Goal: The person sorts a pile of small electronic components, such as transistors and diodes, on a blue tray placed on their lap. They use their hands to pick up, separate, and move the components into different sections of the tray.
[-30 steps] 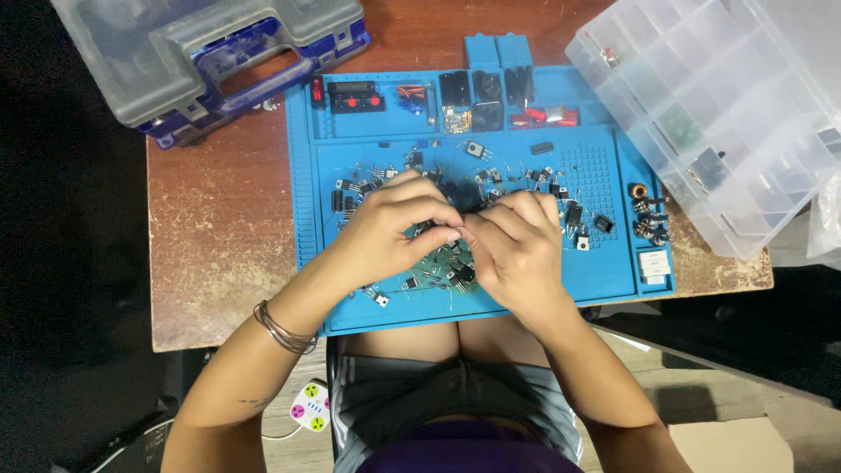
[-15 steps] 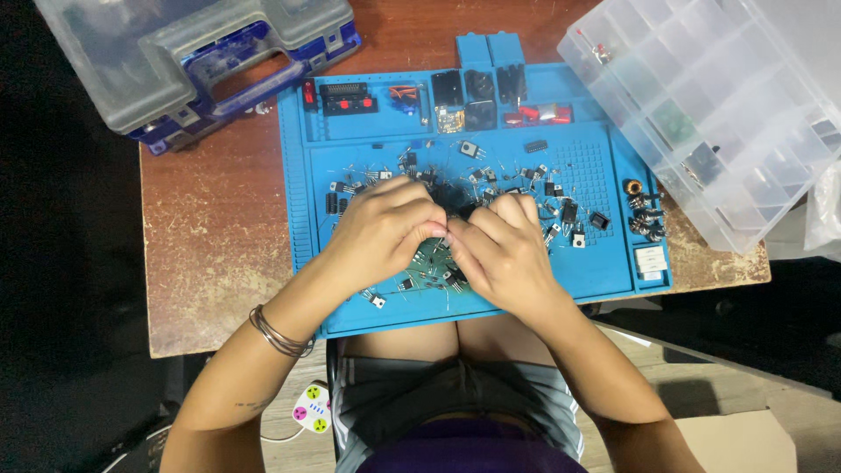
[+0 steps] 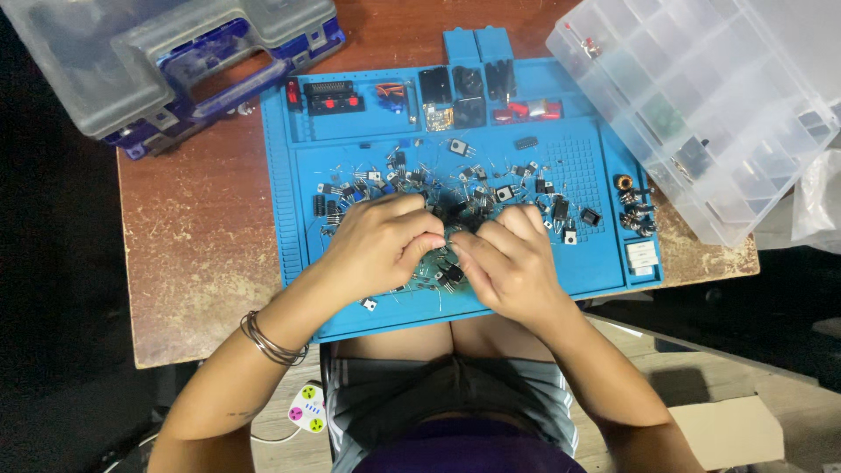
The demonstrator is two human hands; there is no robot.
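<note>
Blue silicone work mat (image 3: pixel 596 263) lay on the worn wooden table (image 3: pixel 201 236), strewn with small electronic components (image 3: pixel 491 188). Left hand (image 3: pixel 381 245) and right hand (image 3: pixel 512 263) met fingertip to fingertip at its centre, both pinching tiny parts there.

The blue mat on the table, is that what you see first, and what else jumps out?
Yes: the bright blue mat fills the middle of the brown table, strewn with tiny electronic parts. The left hand and right hand meet over them. A clear compartment box sits top right, a grey case top left.
</note>
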